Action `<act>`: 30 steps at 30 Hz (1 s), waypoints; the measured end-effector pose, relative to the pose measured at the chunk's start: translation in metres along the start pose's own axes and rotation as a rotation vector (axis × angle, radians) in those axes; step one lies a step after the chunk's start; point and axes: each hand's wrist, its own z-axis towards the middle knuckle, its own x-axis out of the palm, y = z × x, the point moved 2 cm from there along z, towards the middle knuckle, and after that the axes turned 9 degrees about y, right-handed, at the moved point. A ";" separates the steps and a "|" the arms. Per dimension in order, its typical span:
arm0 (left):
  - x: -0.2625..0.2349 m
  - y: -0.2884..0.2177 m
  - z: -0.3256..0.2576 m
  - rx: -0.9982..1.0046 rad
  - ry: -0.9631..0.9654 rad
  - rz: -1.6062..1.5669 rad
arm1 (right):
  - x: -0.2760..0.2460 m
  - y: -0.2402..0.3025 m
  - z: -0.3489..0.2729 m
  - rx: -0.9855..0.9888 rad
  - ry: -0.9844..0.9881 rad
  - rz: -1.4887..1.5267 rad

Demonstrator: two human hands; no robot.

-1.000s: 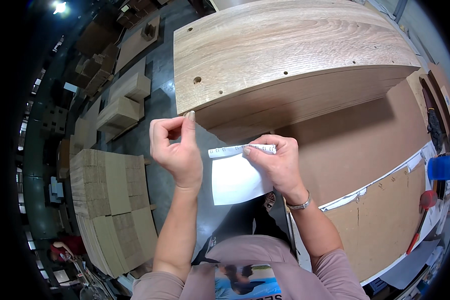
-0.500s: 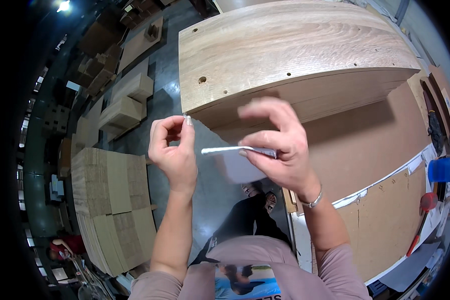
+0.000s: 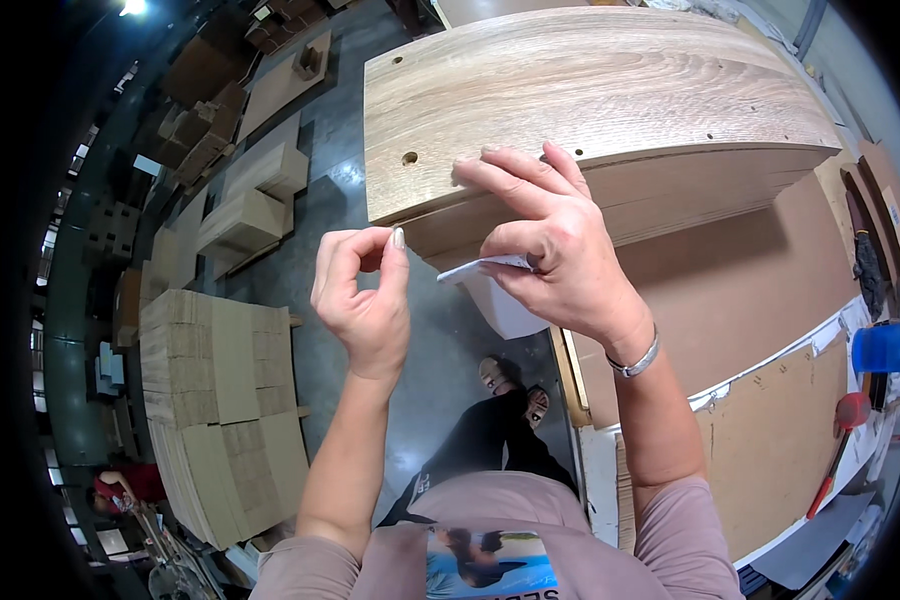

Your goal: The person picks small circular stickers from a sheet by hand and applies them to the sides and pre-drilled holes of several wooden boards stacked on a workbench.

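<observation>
My left hand [image 3: 363, 300] is raised near the corner of a stack of wood-grain boards [image 3: 590, 85], thumb and index finger pinched together. What they hold, if anything, is too small to make out. To its right, my right hand [image 3: 560, 245] grips a white sheet of paper [image 3: 505, 308] between thumb and bent index finger. The sheet hangs down over the floor, its upper edge folded or curled. The other fingers of this hand stretch out over the front edge of the top board, which has several drilled holes; whether they touch it cannot be told.
Stacked pale panels [image 3: 220, 400] stand on the floor at left, with more boards [image 3: 255, 215] beyond. At right, a worktable [image 3: 770, 430] carries a blue container [image 3: 882, 347] and a red-headed tool [image 3: 852, 410]. A person in red [image 3: 130, 487] is at far lower left.
My right hand has moved up toward the boards, its fingers now stretched out. The paper has tilted and risen with it. My left hand has shifted slightly right, still pinched.
</observation>
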 end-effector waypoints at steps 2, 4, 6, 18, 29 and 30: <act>0.002 -0.002 0.002 0.016 0.008 0.034 | 0.000 0.000 0.000 0.005 0.005 -0.001; 0.003 -0.003 0.001 0.020 0.008 0.041 | 0.000 0.002 -0.001 0.001 -0.003 -0.005; 0.003 -0.002 0.001 0.025 0.007 0.050 | -0.001 0.003 -0.001 -0.006 -0.011 -0.006; 0.005 -0.001 -0.002 0.043 0.001 0.063 | -0.003 0.006 -0.001 -0.015 -0.026 0.004; 0.010 -0.001 -0.004 0.001 -0.040 0.068 | -0.001 0.007 -0.004 0.002 -0.018 0.001; 0.011 0.000 -0.004 0.002 -0.041 0.068 | -0.001 0.007 -0.004 0.001 -0.019 0.000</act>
